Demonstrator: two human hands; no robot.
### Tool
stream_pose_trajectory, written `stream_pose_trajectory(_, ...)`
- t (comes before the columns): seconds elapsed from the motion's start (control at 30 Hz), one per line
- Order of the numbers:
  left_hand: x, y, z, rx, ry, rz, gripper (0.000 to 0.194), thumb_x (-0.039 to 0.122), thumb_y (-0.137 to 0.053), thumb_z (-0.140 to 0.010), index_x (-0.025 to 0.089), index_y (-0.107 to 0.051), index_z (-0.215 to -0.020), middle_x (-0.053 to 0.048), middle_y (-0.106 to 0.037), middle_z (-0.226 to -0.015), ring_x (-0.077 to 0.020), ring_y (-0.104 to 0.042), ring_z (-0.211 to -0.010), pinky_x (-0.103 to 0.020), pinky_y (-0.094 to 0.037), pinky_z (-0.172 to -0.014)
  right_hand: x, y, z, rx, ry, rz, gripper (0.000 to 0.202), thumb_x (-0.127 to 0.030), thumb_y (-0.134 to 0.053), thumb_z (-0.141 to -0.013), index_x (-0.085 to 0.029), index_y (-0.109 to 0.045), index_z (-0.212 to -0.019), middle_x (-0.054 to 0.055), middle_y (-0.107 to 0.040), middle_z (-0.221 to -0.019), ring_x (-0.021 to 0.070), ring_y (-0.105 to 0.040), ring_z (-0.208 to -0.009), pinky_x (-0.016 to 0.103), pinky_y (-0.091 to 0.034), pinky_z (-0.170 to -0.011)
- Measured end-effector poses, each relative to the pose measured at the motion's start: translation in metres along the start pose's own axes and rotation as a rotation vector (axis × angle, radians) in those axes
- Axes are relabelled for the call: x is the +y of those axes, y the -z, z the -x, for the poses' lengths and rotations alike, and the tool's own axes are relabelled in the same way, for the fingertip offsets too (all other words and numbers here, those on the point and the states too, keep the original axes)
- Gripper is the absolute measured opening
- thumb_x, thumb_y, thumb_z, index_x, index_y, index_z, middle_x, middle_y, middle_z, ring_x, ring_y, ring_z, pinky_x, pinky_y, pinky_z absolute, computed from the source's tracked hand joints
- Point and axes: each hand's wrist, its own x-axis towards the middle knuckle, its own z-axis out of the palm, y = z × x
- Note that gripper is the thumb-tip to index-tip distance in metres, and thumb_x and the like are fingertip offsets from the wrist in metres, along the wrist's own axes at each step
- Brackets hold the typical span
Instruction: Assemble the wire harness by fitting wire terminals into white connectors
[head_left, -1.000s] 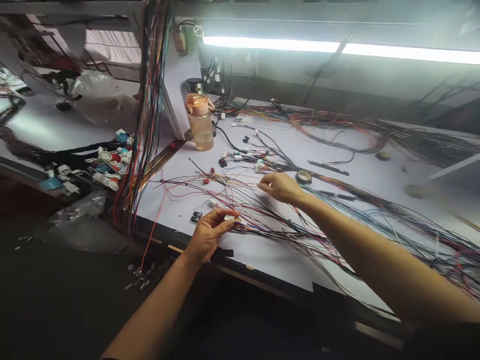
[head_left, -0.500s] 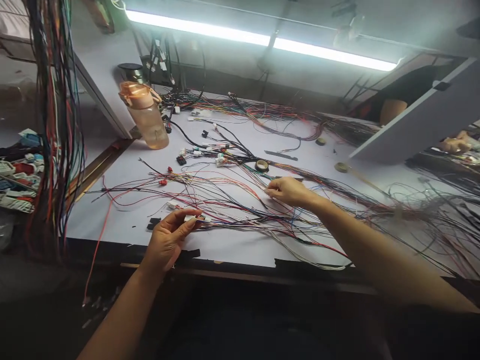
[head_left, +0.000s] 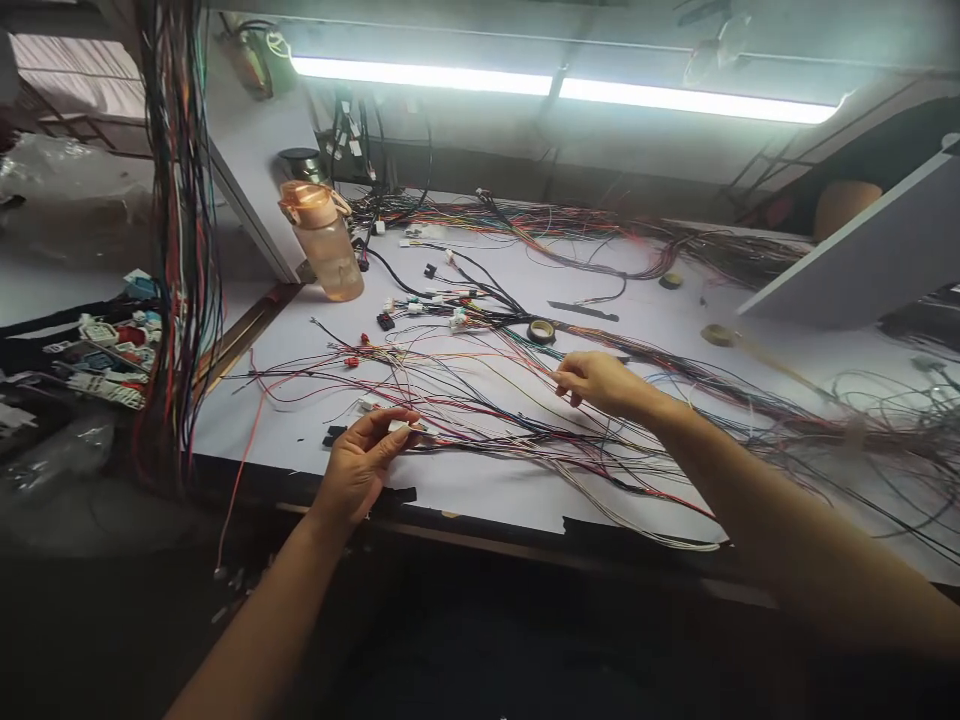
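Near the front edge of the white table, my left hand pinches a white connector between thumb and fingers. Wires run from it to the right across the tabletop. My right hand is over the spread of thin wires, right of the middle, its fingers bent and close together. Whether a wire is between those fingertips is too small to tell. Two red connectors lie on the wires to the left. A roll of dark tape lies just beyond my right hand.
An orange-lidded bottle stands at the back left. Hanging wires and a heap of connectors are at the left. Black-sleeved cables with connectors lie mid-table. A slanted white panel rises at the right; another tape roll lies before it.
The view has turned left, so most things appear farther right. My left hand still pinches the white connector. The fingers of my right hand have shifted slightly over the wires.
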Motion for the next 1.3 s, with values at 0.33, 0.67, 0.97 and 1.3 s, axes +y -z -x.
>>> stream_pose_trajectory(0.33,0.027,-0.035,0.0,0.029,-0.07,-0.341,0.033,0.034,-0.077,-0.077,0.019,-0.072,-0.105,-0.01,-0.066,-0.113,-0.0241,-0.054,-0.116,-0.033,-0.034,-0.108,-0.035,0.007,0.043,0.363,0.252,-0.272,0.033,-0.052,-0.056,-0.083,-0.02,-0.064,-0.084,0.005,-0.065,-0.076,0.0147,-0.055,-0.064,0.028,-0.044,-0.059)
stream_pose_trajectory(0.67,0.053,-0.081,-0.099,0.212,0.223,0.6,0.025,0.02,-0.04,-0.098,0.009,-0.059,-0.087,-0.013,-0.064,-0.089,-0.0188,-0.066,-0.086,-0.035,-0.053,-0.087,-0.031,-0.004,0.077,0.34,0.409,-0.077,0.027,-0.05,-0.055,-0.086,-0.025,-0.064,-0.083,0.001,-0.062,-0.065,0.0134,-0.049,-0.051,0.028,-0.04,-0.051)
stream_pose_trajectory(0.97,0.041,-0.045,-0.121,0.333,0.136,0.586,0.008,0.006,-0.053,-0.089,0.013,-0.056,-0.087,-0.007,-0.066,-0.085,-0.0122,-0.065,-0.072,-0.027,-0.052,-0.078,-0.029,0.011,0.042,-0.037,0.307,-0.039,0.043,-0.055,-0.053,-0.085,-0.022,-0.062,-0.111,0.009,-0.07,-0.091,0.0202,-0.065,-0.072,0.033,-0.052,-0.064)
stream_pose_trajectory(1.3,0.026,-0.043,-0.112,0.25,0.128,0.526,0.011,0.013,-0.051,-0.092,0.015,-0.061,-0.088,-0.009,-0.066,-0.111,-0.0162,-0.061,-0.105,-0.028,-0.046,-0.092,-0.165,-0.061,-0.069,-0.124,0.323,-0.188,0.03,-0.033,-0.044,-0.094,-0.013,-0.066,-0.095,0.007,-0.068,-0.077,0.0134,-0.06,-0.063,0.026,-0.051,-0.062)
